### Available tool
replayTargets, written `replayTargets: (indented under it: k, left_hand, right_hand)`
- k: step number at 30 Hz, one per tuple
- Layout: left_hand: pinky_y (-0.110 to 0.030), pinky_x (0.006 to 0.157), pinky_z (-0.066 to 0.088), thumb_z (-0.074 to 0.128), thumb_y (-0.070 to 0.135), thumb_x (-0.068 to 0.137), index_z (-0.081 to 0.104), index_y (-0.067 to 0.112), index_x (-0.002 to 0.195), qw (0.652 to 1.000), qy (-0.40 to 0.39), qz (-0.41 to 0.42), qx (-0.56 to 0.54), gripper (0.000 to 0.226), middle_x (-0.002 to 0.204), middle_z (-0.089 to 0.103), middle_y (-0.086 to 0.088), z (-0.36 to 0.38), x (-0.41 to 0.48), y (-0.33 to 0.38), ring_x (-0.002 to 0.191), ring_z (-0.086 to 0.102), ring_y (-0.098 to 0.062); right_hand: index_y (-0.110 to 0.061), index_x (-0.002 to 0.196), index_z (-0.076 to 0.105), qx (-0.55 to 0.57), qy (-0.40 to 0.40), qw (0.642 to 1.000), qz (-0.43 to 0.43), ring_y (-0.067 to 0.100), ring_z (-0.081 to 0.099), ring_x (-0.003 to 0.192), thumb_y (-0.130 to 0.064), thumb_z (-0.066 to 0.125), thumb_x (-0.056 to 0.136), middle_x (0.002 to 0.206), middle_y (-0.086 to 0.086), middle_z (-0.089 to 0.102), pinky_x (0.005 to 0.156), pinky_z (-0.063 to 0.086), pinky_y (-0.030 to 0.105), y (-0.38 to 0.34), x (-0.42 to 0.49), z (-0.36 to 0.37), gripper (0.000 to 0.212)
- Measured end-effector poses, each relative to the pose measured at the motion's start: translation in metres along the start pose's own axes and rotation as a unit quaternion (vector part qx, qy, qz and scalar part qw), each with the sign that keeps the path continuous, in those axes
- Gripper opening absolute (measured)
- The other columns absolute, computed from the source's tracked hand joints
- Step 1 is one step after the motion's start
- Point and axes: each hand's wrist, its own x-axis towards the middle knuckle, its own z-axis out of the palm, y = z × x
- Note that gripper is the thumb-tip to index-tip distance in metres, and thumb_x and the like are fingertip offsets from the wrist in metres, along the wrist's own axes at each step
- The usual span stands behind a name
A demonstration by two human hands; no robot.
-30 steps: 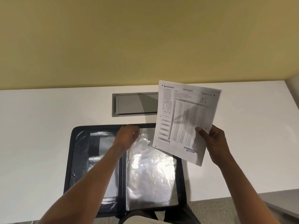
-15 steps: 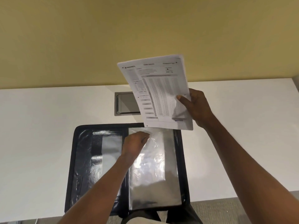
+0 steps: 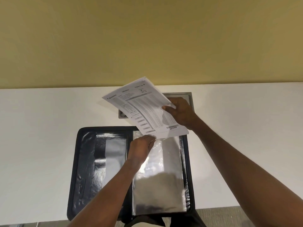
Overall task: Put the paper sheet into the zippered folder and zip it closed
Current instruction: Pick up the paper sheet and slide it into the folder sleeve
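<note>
A black zippered folder [image 3: 85,161] lies open flat on the white table, with clear plastic sleeves [image 3: 170,169] on its right half. My left hand [image 3: 141,148] pinches the top edge of a sleeve near the folder's spine. My right hand [image 3: 180,112] grips the printed paper sheet [image 3: 144,108] by its right edge, holding it tilted in the air above the folder's far edge. The sheet's bottom edge hangs just over the sleeve's top, next to my left fingers.
A grey metal cable hatch [image 3: 188,99] is set into the white table [image 3: 49,128] behind the folder, partly hidden by the sheet. A yellow wall rises behind the table. The table's near edge runs under the folder's bottom, with grey floor [image 3: 229,217] below.
My right hand has lowered the sheet and tilted it, bringing its bottom edge down to the sleeve's top. My left hand stays at the sleeve's top edge.
</note>
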Motion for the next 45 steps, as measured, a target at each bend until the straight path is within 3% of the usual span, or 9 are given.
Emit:
replayTargets:
  k: [4,8,13,19,27,31,39,42,45]
  left_hand:
    - [-0.039,0.078,0.062,0.071,0.025,0.097,0.079,0.021,0.115,0.999,-0.024,0.007,0.034,0.020,0.114,0.079,0.003,0.004,0.002,0.010,0.098,0.077,-0.024]
    - [-0.034,0.073,0.060,0.070,0.027,0.096,0.079,0.023,0.112,0.999,-0.038,0.014,0.037,0.019,0.109,0.080,0.004,0.014,0.004,0.027,0.094,0.076,-0.023]
    - [-0.036,0.071,0.059,0.066,0.025,0.097,0.078,0.022,0.110,0.999,-0.038,0.019,0.019,0.018,0.098,0.079,0.001,0.023,0.011,0.051,0.086,0.074,-0.022]
    - [-0.038,0.068,0.058,0.054,0.025,0.100,0.074,0.020,0.101,0.997,-0.044,0.006,0.061,0.021,0.096,0.076,-0.001,0.030,0.024,0.078,0.084,0.073,-0.025]
    - [-0.037,0.063,0.057,0.050,0.025,0.105,0.071,0.020,0.098,0.988,-0.061,-0.023,0.137,0.023,0.087,0.076,-0.004,0.030,0.027,0.103,0.076,0.075,-0.030]
    - [-0.039,0.074,0.058,0.047,0.023,0.106,0.071,0.020,0.109,0.987,-0.077,-0.044,0.136,0.024,0.100,0.075,-0.005,0.029,0.028,0.111,0.086,0.074,-0.032]
    - [-0.041,0.074,0.056,0.045,0.017,0.105,0.063,0.018,0.113,0.988,-0.080,-0.048,0.125,0.019,0.096,0.074,-0.008,0.024,0.032,0.115,0.085,0.072,-0.035]
    - [-0.039,0.068,0.052,0.044,0.019,0.106,0.064,0.019,0.117,0.985,-0.094,-0.044,0.135,0.023,0.093,0.073,-0.006,0.024,0.030,0.117,0.080,0.072,-0.034]
    - [-0.029,0.051,0.047,0.065,0.021,0.095,0.072,0.025,0.096,0.980,-0.137,-0.025,0.145,0.008,0.068,0.070,0.001,0.017,0.030,0.123,0.056,0.068,-0.022]
  right_hand:
    - [0.002,0.115,0.074,0.004,-0.009,1.000,0.000,0.013,0.064,0.074,-0.013,0.068,0.098,0.094,0.007,0.072,0.064,0.042,0.014,0.000,0.009,0.007,0.023]
    - [-0.001,0.127,0.071,0.032,-0.029,0.999,0.007,0.018,0.069,0.096,-0.015,0.067,0.099,0.118,0.011,0.075,0.080,0.047,0.023,0.003,0.020,0.014,0.031]
    - [-0.003,0.128,0.070,0.079,-0.036,0.996,0.037,0.016,0.072,0.095,-0.014,0.069,0.098,0.120,0.007,0.074,0.086,0.051,0.029,0.011,0.033,0.016,0.032]
    - [-0.003,0.131,0.069,0.110,-0.052,0.990,0.077,0.029,0.071,0.112,-0.013,0.069,0.098,0.126,0.011,0.073,0.103,0.053,0.043,0.026,0.047,0.022,0.034]
    - [-0.007,0.130,0.070,0.088,-0.059,0.991,0.081,0.027,0.072,0.110,-0.015,0.070,0.097,0.124,0.007,0.074,0.100,0.053,0.043,0.033,0.055,0.031,0.034]
    - [-0.004,0.132,0.068,0.101,-0.048,0.989,0.092,0.027,0.071,0.113,-0.011,0.069,0.098,0.126,0.010,0.073,0.104,0.053,0.045,0.037,0.056,0.033,0.035]
    - [-0.006,0.137,0.064,0.132,-0.034,0.984,0.118,0.029,0.067,0.119,-0.008,0.066,0.099,0.135,0.011,0.068,0.106,0.053,0.047,0.044,0.055,0.042,0.038]
    - [-0.007,0.137,0.064,0.141,-0.033,0.981,0.128,0.029,0.068,0.118,-0.008,0.066,0.099,0.135,0.011,0.068,0.100,0.055,0.042,0.047,0.052,0.042,0.038]
    - [-0.007,0.138,0.064,0.143,-0.034,0.979,0.143,0.029,0.068,0.117,-0.008,0.065,0.100,0.135,0.011,0.068,0.097,0.055,0.040,0.051,0.051,0.042,0.038]
